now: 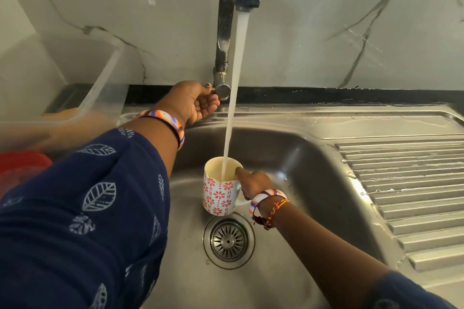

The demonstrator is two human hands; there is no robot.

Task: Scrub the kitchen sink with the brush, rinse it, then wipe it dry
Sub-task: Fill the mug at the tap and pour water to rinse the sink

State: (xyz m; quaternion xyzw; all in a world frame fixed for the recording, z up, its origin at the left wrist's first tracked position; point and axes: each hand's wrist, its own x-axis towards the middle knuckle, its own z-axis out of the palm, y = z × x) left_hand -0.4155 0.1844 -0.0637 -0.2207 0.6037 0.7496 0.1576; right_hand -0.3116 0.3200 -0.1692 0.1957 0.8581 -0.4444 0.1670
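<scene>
left hand (198, 101) curls at tap handle (222, 90); right hand (252, 182) grips mug (217, 195) — filling

Both arms wear dark navy sleeves (82, 208) printed with white leaf outlines. Each wrist carries a striped orange, purple and white bangle (168, 120). The right wrist adds a red-and-yellow thread band (275, 209).

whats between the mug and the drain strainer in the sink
Nothing: in the head view the floral mug, gripped by the right hand, hangs over bare wet steel of the sink, just behind the drain strainer.
</scene>
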